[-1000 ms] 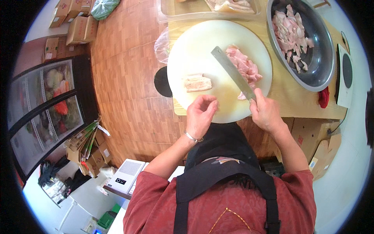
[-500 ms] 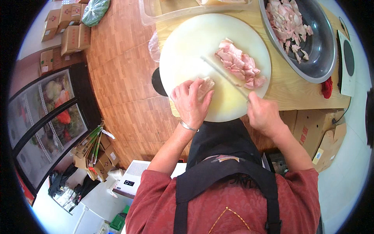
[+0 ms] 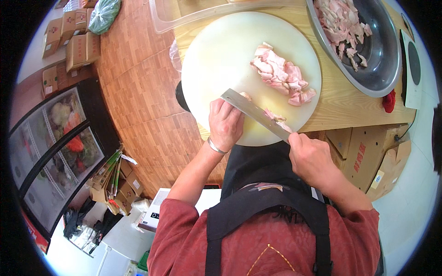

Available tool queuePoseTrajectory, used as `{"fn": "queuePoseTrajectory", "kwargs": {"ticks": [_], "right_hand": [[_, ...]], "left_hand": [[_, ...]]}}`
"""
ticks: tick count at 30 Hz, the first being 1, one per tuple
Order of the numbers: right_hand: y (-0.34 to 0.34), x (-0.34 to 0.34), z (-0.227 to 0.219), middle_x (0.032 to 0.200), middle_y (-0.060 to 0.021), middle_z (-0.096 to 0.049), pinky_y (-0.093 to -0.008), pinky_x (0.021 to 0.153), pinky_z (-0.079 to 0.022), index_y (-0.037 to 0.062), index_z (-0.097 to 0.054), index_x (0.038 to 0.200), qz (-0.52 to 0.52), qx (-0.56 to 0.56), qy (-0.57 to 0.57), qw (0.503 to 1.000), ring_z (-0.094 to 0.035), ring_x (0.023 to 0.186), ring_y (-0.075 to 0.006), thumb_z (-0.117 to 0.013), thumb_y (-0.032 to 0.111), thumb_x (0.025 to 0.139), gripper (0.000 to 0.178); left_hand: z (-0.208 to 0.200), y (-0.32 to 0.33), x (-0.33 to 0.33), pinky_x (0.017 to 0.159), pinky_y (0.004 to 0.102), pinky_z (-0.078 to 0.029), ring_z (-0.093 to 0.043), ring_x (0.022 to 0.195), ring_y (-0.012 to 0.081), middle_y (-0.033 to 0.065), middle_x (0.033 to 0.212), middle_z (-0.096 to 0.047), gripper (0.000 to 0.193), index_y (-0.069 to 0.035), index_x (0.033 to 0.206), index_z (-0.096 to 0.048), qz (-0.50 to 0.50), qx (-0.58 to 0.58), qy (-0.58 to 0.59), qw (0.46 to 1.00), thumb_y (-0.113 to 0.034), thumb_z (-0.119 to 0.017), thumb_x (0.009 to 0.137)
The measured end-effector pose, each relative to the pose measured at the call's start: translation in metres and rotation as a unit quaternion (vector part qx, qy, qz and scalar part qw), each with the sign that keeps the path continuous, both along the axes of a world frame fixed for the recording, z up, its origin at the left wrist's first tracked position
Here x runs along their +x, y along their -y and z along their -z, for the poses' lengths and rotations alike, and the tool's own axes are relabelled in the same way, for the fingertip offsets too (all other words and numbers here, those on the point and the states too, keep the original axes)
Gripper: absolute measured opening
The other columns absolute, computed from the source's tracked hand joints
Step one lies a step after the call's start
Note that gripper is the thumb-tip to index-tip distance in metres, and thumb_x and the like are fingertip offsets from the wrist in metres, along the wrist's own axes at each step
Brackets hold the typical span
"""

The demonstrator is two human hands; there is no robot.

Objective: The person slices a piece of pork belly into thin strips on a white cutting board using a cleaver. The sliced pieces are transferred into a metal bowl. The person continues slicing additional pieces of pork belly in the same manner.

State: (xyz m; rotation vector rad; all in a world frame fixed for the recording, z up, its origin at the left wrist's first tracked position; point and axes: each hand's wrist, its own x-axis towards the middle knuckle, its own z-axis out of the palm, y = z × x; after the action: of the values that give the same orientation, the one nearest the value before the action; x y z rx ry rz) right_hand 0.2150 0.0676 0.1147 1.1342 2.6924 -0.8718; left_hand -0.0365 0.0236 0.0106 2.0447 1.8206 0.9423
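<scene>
My right hand (image 3: 309, 154) is closed round the handle of a cleaver (image 3: 258, 114). Its broad blade slants across the round white cutting board (image 3: 207, 55), beside my left hand (image 3: 225, 123). With fingers curled, the left hand holds down a piece of pale meat (image 3: 247, 96), mostly hidden by the blade and fingers. Along the blade's near-right side lies a small pink slice (image 3: 276, 119). Farther right on the board is a heap of pink sliced meat (image 3: 282, 76).
A large metal bowl (image 3: 384, 69) with cut meat stands at the right, near a white device with a dark round plate (image 3: 413, 64). A clear plastic tray (image 3: 161, 23) is beyond the board. Cardboard boxes (image 3: 83, 50) and a glass-door fridge (image 3: 57, 138) are at the left.
The cleaver has come from beside the meat heap nearer to me and left, against my left hand. A slice now lies by the blade. The held piece is mostly covered.
</scene>
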Motion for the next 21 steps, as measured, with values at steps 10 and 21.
{"fn": "queuePoseTrajectory", "kwargs": {"ticks": [10,21], "right_hand": [[-0.011,-0.016,0.021,0.077,-0.0178,-0.067,-0.0477,0.056,-0.054,0.0019,-0.052,0.102,-0.001,-0.034,0.014,0.999,-0.069,0.064,-0.0376,-0.060,0.004,0.087,0.017],[-0.040,-0.034,0.049,0.083,-0.0215,-0.069,-0.0563,0.065,-0.052,0.0022,-0.052,0.107,0.037,-0.051,-0.028,0.998,-0.068,0.071,-0.0440,-0.060,0.011,0.092,0.019]], "left_hand": [[0.003,-0.001,0.004,0.087,0.0425,-0.048,-0.062,0.099,0.0323,0.0108,0.111,-0.068,0.034,-0.001,0.106,-0.073,-0.014,-0.002,0.044,0.999,0.006,-0.074,0.073],[-0.003,-0.001,0.003,0.087,0.0409,-0.053,-0.065,0.099,0.0323,0.0106,0.106,-0.069,0.029,-0.002,0.103,-0.074,-0.015,0.018,0.048,0.999,0.008,-0.075,0.076]]}}
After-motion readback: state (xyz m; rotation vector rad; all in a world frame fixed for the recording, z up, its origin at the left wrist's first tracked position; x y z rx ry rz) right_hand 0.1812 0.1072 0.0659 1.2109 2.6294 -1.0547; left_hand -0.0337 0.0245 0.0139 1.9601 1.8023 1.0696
